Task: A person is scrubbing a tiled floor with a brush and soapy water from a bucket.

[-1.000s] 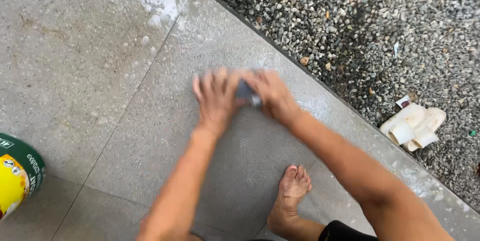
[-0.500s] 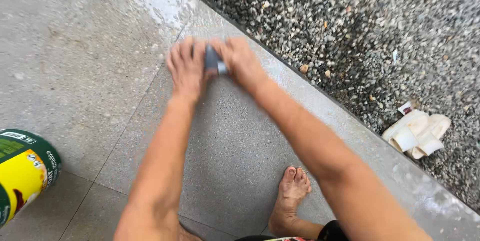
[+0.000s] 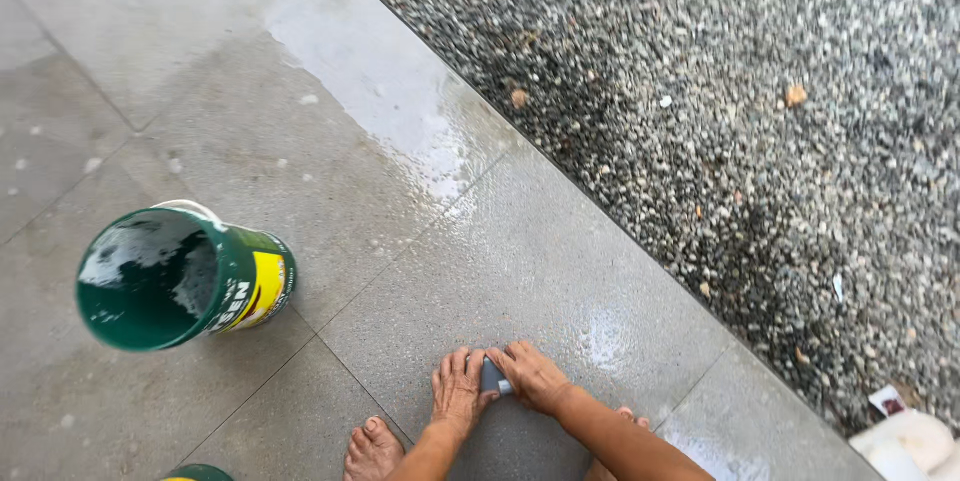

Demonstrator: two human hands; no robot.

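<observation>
**Two hands pressed on a small grey block, wet paving**

Far left of the block: a green bucket point(image 3: 185, 276), open top, dark water inside, white handle at the rim, standing upright on the paving point(image 3: 120, 71), well apart from the hands. A second green rim shows at the bottom edge, below the bucket.

Nearer, a bare foot point(image 3: 373, 449) just left of the block.

Left hand point(image 3: 458, 391): flat, fingers spread, palm down, touching the block's left side. Pressing rather than clasping.

The block point(image 3: 491, 377): small, grey-blue, lies between both hands, mostly covered; its long axis cannot be told.

Right hand point(image 3: 533, 378): fingers curled over the block's right end, closed on it. Both hands equally near.

Right of the block: wet sheen on the tile, then gravel point(image 3: 760, 111). A white cloth point(image 3: 905, 441) lies at the far right corner.
</observation>
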